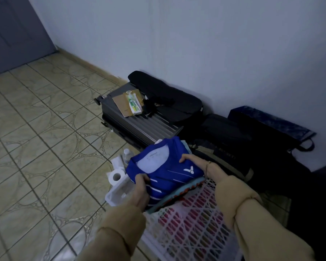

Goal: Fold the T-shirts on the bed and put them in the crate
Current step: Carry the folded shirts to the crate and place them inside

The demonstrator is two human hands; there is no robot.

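A folded blue T-shirt (166, 166), with white stripes and a white logo, sat just below the middle of the frame, held over the far end of a white lattice crate (186, 228) that filled the lower centre. The left hand (142, 193) gripped the shirt's near left edge, its fingers (143, 178) curled over the top of the cloth. The right hand (196, 162) held the right side, fingers (185, 158) bent onto the fabric near the collar, a thin bracelet at the wrist. Both arms wore tan sleeves (233, 200) coming in from the bottom of the frame. Under the shirt's lower edge a teal and orange strip (188, 188) showed, touching the crate's rim; what it belonged to could not be told. Pink and other colours showed through the crate's lattice.

Left of the shirt, on the tiled floor (36, 147), stood a toilet roll (117, 177), a clear plastic bottle (127, 156) and a white plastic container (119, 193), close together. Above the centre a grey suitcase (139, 123) lay flat, with a brown envelope (122, 105) and a green and white tube (134, 105) on top. A black case (167, 98) rested partly on the suitcase against the wall, and dark bags (252, 136) ran along the wall to the right
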